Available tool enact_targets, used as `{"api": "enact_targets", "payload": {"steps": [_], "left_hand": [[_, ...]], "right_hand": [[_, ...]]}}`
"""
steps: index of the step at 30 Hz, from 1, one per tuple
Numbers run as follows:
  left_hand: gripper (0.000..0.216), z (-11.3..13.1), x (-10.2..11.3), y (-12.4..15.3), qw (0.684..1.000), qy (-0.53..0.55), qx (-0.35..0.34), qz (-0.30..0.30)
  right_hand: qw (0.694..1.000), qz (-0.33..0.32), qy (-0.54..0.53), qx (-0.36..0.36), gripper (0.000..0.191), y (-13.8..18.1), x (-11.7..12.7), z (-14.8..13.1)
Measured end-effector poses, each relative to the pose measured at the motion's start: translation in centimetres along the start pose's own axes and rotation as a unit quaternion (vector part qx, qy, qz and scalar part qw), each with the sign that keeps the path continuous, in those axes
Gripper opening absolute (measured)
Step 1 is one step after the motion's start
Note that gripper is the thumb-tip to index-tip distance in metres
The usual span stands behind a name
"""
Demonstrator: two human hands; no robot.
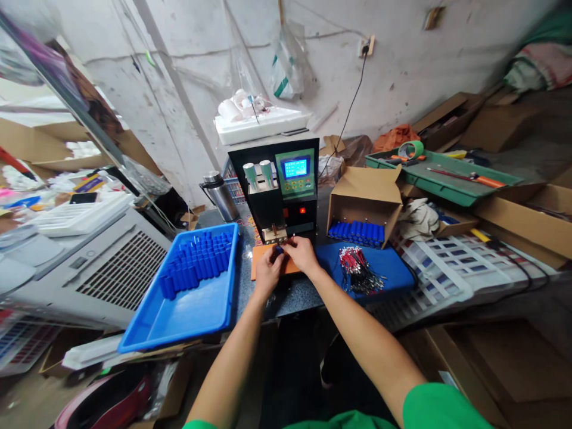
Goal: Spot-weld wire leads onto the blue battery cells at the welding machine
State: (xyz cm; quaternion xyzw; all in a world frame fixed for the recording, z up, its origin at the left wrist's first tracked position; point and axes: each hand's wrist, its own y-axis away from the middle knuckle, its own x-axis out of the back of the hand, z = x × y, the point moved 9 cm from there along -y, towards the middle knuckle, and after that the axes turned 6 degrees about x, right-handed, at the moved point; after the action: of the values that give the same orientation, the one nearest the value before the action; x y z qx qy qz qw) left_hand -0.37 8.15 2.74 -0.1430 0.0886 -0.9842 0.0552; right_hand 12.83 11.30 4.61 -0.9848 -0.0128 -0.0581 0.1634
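A single view looks from the person's head, facing forward and steeply down at the black machine (268,210) near its middle. The camera is near and wide: forearms (239,342) run up from below the machine to hands (269,271) just before it, with table (292,296) beneath it and wall (333,65) behind it.

Legible lettering: none from where I stand; lit display (297,168), twelve o'clock, characters too small to read.
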Motion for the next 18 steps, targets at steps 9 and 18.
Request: {"api": "enact_targets", "payload": {"steps": [9, 18], "left_hand": [[0.041, -0.3, -0.07, -0.04, 1.0, 0.024, -0.012, -0.004], [0.036, -0.32, -0.08, 0.03, 1.0, 0.016, -0.017, -0.005]], "right_hand": [[1.0, 0.0, 0.001, 0.006, 0.017, 0.07, 0.07, -0.16], [1.0, -0.006, -0.019, 0.016, 0.016, 0.1, -0.2, 0.5]]}}
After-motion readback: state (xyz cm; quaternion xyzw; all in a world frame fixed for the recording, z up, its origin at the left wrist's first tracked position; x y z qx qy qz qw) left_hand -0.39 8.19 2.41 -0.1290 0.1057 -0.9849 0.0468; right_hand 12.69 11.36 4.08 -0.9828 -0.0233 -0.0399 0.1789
